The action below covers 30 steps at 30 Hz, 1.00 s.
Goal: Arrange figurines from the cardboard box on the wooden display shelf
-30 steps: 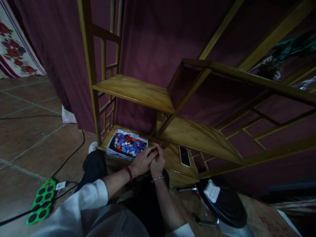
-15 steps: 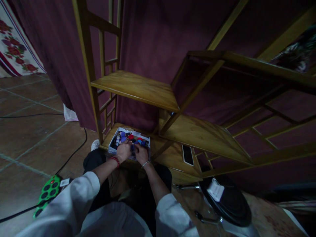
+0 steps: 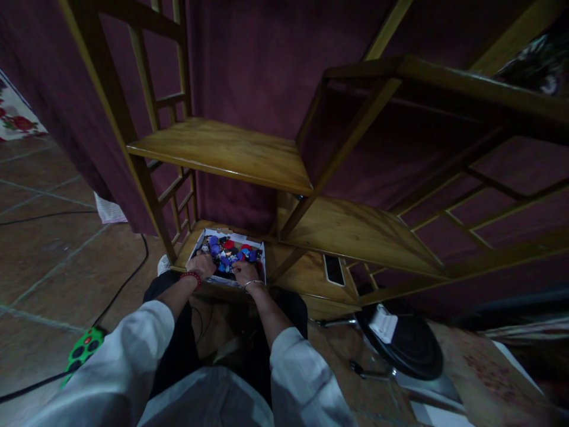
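Half a second ago close together, the left hand and right hand now stand apart at the near side of the open box, so more of the small coloured pieces heaped inside lies uncovered between them. Whether either hand grasps a piece, I cannot tell. The box rests on the low shelf, its near corners hidden by the hands; a phone lies well apart to the right.

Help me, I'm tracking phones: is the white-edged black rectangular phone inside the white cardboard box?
No, the phone lies on the brown wooden shelf, to the right of the box.
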Each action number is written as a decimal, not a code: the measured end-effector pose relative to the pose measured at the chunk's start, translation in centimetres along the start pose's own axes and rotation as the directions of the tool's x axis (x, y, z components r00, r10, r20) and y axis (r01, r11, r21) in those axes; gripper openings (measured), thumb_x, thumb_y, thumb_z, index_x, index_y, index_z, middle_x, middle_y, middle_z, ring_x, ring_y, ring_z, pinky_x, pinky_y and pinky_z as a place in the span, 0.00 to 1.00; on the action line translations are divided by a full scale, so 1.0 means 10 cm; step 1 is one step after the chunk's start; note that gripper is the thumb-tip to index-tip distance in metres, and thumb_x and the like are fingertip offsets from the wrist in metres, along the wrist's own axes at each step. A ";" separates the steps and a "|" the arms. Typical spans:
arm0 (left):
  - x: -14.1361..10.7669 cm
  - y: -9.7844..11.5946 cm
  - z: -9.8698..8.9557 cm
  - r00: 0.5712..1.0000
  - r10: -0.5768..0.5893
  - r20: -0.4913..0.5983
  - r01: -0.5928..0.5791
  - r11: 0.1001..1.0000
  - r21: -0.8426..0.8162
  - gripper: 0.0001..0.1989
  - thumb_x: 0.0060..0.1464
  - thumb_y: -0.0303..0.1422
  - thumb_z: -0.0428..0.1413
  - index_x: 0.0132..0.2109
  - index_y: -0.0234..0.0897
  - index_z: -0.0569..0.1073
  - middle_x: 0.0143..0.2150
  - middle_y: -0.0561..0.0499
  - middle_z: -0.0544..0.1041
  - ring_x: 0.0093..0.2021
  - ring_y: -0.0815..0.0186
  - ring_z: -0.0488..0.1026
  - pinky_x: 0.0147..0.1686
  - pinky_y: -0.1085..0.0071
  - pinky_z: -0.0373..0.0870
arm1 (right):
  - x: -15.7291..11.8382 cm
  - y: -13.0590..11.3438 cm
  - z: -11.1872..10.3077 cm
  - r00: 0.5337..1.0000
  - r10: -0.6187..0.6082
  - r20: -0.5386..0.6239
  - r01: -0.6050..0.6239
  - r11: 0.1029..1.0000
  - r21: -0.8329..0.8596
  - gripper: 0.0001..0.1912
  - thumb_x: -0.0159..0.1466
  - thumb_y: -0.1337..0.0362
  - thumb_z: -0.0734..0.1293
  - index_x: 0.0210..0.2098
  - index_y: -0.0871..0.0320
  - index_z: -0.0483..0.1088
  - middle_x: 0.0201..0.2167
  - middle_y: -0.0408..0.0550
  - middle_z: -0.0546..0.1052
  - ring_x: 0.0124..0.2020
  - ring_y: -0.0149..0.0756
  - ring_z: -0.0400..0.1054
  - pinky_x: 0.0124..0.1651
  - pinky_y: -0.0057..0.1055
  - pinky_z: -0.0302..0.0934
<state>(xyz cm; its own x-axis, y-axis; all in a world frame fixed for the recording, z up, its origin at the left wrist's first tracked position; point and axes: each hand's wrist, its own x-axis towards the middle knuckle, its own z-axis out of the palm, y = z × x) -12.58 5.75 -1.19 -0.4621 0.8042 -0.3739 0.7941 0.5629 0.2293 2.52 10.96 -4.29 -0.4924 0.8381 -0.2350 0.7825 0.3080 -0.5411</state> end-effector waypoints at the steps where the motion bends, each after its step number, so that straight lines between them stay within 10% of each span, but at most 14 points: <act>1: 0.01 0.00 0.00 1.000 -0.001 0.008 0.001 1.000 0.000 0.19 0.48 0.33 0.49 0.47 0.28 0.68 0.51 0.31 0.66 0.49 0.49 0.67 0.42 0.58 0.64 | 0.01 0.00 0.01 1.000 0.004 0.005 -0.004 1.000 -0.006 0.14 0.57 0.69 0.59 0.39 0.51 0.72 0.39 0.41 0.76 0.43 0.30 0.68 0.47 0.22 0.59; 30: -0.10 0.05 -0.11 0.999 -0.025 -0.028 0.025 1.000 0.007 0.18 0.50 0.31 0.46 0.49 0.34 0.65 0.50 0.36 0.67 0.48 0.53 0.68 0.43 0.62 0.65 | -0.01 -0.10 -0.06 0.997 0.075 -0.004 -0.075 0.996 -0.054 0.13 0.58 0.66 0.58 0.37 0.50 0.72 0.39 0.40 0.75 0.42 0.30 0.68 0.45 0.22 0.58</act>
<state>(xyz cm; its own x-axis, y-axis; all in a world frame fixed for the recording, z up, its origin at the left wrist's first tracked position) -12.15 5.43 0.27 -0.4925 0.7952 -0.3537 0.7850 0.5814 0.2140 1.97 10.82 -3.24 -0.4306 0.8607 -0.2716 0.8368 0.2680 -0.4774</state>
